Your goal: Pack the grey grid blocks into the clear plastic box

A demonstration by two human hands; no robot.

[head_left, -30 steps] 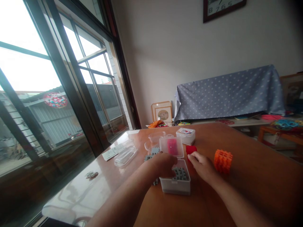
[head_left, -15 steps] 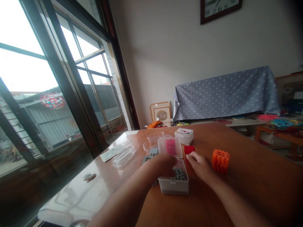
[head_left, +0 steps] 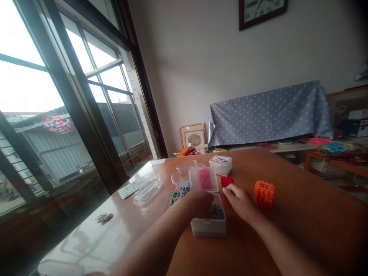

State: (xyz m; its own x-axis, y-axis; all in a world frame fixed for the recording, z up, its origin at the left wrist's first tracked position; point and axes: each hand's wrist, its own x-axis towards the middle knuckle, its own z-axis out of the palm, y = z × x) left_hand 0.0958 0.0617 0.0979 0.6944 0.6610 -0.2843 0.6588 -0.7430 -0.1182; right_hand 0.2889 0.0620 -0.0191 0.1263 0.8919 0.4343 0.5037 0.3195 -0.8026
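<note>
Two bare hands reach forward over a brown wooden desk (head_left: 244, 249). The left hand (head_left: 201, 204) dips into an open plastic box (head_left: 208, 229); its fingertips are hidden, so whether they are spread or gripping cannot be told. Grey toy pieces (head_left: 215, 212) lie inside the box, just right of that hand. The box's clear lid (head_left: 194, 183) stands tipped up at the far side, with something pink (head_left: 205, 179) showing through it. The right hand (head_left: 237, 196), to the right of the box, has thumb and fingers closed together, pinching a red block (head_left: 227, 181). Farther right, apart from that hand, sits an orange toy block (head_left: 264, 194). Left of the box, partly behind the left forearm, are more grey blocks (head_left: 177, 196). Beyond the lid is a closed white box (head_left: 221, 166); clear plastic containers (head_left: 148, 193) and a sheet of paper (head_left: 129, 189) lie at left.
</note>
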